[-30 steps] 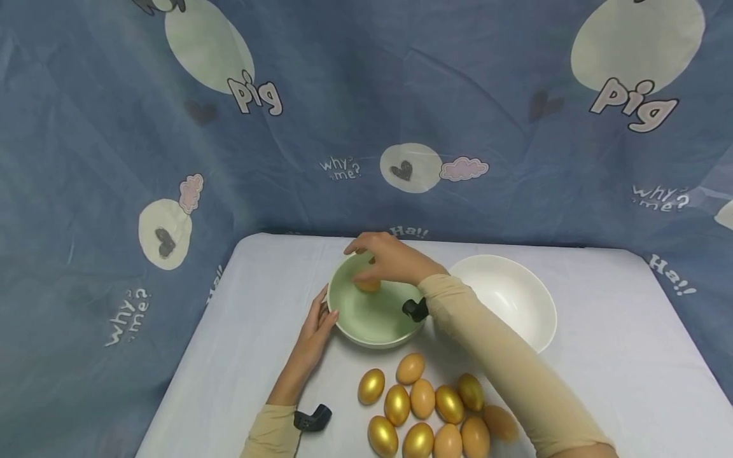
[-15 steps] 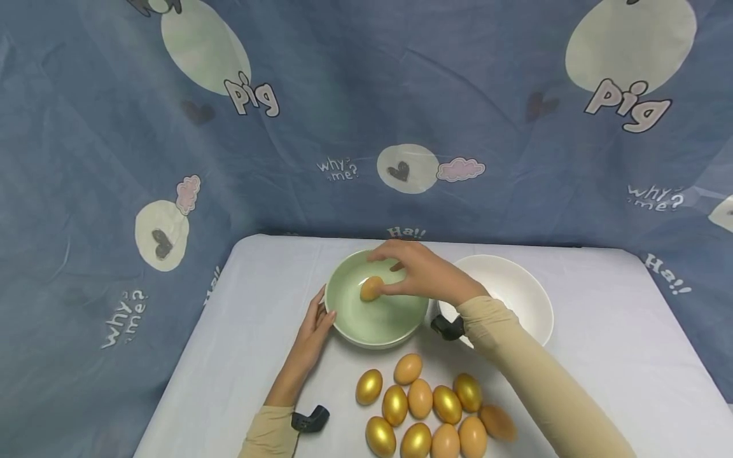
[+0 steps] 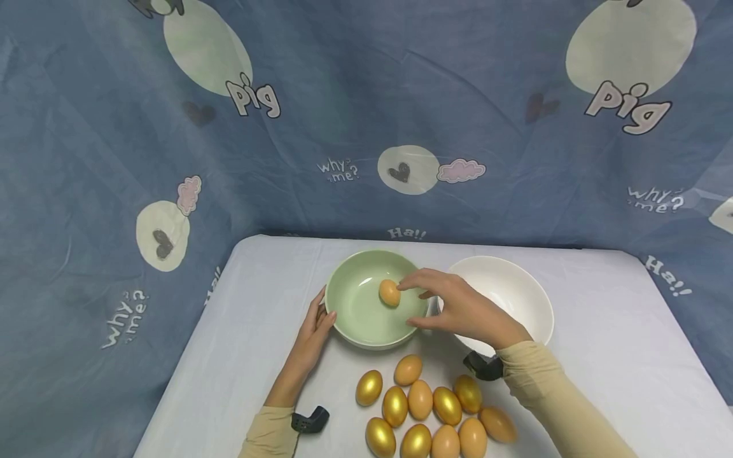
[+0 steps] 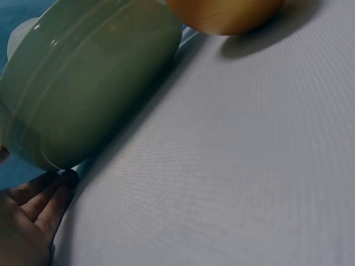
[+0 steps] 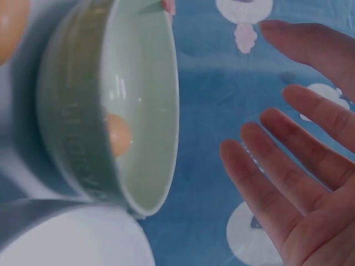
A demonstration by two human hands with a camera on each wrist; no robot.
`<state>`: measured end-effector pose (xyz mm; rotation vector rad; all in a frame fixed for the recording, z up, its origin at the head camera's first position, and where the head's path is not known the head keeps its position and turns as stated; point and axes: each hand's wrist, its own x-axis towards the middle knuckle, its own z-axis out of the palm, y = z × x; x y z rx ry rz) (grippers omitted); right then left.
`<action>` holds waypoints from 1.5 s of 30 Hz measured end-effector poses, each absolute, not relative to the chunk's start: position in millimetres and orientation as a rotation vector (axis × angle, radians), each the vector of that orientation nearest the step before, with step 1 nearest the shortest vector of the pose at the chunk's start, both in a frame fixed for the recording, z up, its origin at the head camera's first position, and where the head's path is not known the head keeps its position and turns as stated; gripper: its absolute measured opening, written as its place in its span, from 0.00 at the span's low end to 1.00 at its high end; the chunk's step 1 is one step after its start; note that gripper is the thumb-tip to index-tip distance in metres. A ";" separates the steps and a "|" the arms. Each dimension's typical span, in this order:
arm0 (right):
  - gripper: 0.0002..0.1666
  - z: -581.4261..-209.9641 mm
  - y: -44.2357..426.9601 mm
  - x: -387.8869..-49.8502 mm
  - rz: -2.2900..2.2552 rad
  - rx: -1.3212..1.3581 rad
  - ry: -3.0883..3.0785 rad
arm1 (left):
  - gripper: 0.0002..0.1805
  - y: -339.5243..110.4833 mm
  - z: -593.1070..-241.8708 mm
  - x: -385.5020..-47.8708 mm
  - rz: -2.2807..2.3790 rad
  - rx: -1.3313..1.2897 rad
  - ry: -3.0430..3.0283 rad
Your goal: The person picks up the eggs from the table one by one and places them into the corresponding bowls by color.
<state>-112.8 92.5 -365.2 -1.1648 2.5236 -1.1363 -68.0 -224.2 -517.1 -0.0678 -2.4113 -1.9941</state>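
The upper frame and both sides are filled by a blue cloth (image 3: 321, 102), printed with words, hearts and pale ovals. Below it, the white table (image 3: 607, 343) is spread to the bottom edge. From lower right and lower left, two tan sleeves (image 3: 567, 407) are reached inward.

Right of centre, the white bowl (image 3: 523, 292) is partly covered by the right hand (image 3: 458, 305). At centre, the green bowl (image 3: 361, 318) is set just beside it; whether the rims are touched together cannot be told. Lettering is borne on its outer wall in the right wrist view, too blurred to be read.

The right hand is held above the green bowl's right rim, thumb and fingers parted. At centre left, the green bowl is gripped by the left hand (image 3: 311, 332), its thumb laid at the rim and its fingers (image 4: 49, 202) pressed against the outer wall.

At each wrist a black piece (image 3: 483, 367) is worn.

Inside the green bowl, right of its middle, one loose egg (image 3: 390, 293) is seen, near the right fingertips. At bottom centre, six gold eggs (image 3: 395, 407) and five brown eggs (image 3: 420, 399) are clustered on the table, some touching.
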 end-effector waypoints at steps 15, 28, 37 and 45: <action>0.38 -388.0 147.6 -57.0 -1.248 -1.294 2.634 | 0.35 -223.6 -516.1 -67.4 -2.008 -0.061 -2.401; 0.45 -424.2 181.1 -6.7 -1.337 -1.218 2.702 | 0.36 -223.6 -516.4 -66.9 -2.004 -0.032 -2.421; 0.37 -449.0 199.8 21.4 -1.328 -1.010 2.711 | 0.35 -223.2 -515.3 -67.9 -2.009 -0.037 -2.419; 0.35 -465.2 206.2 34.8 -1.308 -0.853 2.728 | 0.35 -222.8 -513.8 -67.1 -2.007 -0.026 -2.426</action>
